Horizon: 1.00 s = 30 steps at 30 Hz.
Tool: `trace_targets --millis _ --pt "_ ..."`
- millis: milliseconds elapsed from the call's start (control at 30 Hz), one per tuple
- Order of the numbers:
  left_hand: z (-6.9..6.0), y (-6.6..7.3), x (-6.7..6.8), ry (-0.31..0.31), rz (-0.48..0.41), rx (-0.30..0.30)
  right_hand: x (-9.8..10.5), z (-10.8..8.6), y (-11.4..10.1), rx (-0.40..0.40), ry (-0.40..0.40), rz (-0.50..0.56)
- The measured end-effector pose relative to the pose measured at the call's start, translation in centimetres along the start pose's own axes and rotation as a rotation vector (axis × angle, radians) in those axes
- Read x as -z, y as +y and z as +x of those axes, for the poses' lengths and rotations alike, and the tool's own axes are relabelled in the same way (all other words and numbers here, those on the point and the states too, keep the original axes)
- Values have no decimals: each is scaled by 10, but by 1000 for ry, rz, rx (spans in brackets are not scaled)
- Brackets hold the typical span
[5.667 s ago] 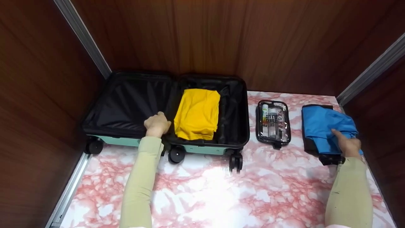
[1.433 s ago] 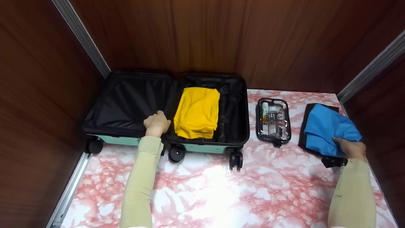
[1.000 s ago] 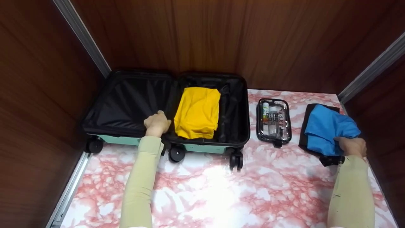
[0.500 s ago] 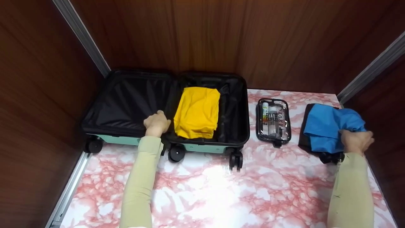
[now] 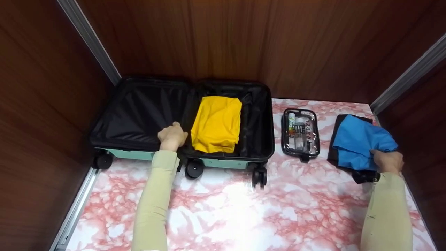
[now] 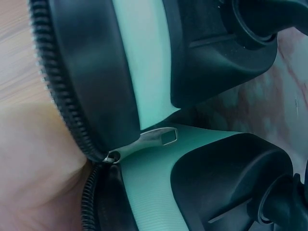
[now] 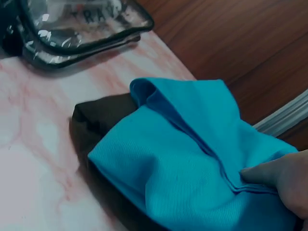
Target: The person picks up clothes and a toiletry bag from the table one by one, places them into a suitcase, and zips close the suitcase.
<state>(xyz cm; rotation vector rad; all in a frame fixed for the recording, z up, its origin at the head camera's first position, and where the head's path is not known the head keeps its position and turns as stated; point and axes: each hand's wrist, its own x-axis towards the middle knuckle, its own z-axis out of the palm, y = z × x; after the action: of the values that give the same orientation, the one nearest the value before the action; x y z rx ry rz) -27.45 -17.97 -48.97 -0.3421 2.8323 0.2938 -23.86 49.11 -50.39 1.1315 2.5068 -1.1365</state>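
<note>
An open suitcase (image 5: 226, 163) with a black lining and mint-green shell lies with both halves flat. A folded yellow cloth (image 5: 217, 125) is in its right half. My left hand (image 5: 172, 135) grips the suitcase's front edge where the halves meet; most of its fingers are hidden. In the left wrist view, the palm lies against the zipper edges (image 6: 62, 101), near a metal zip pull (image 6: 149, 138). At the far right my right hand (image 5: 387, 161) pinches the near right part of a folded blue cloth (image 5: 359, 139). Beneath that is a dark folded cloth (image 7: 103, 115), partly covered.
A clear travel pouch (image 5: 300, 134) with black trim and small bottles lies between the suitcase and the blue cloth. Wood-patterned walls (image 5: 230, 45) stand behind and at both sides. A pink-and-white marbled surface (image 5: 223, 209) stretches in front.
My right hand drew the blue cloth's right side outward half a second ago, and it has since come back left. Earlier the dark cloth shifted slightly right. My left hand stays put.
</note>
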Motion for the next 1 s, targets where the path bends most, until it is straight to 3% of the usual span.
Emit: trace_targets --millis 100,300,600,1000 --pt "1 0 0 -3 -5 2 -1 2 3 21 -3 69" --pt "2 -1 0 -1 -5 3 -2 7 5 -19 -72 364" --pt "1 -1 0 2 -15 1 2 6 -8 -19 -41 431" --pt "0 -1 -1 3 -18 -1 9 -3 -28 14 -41 629"
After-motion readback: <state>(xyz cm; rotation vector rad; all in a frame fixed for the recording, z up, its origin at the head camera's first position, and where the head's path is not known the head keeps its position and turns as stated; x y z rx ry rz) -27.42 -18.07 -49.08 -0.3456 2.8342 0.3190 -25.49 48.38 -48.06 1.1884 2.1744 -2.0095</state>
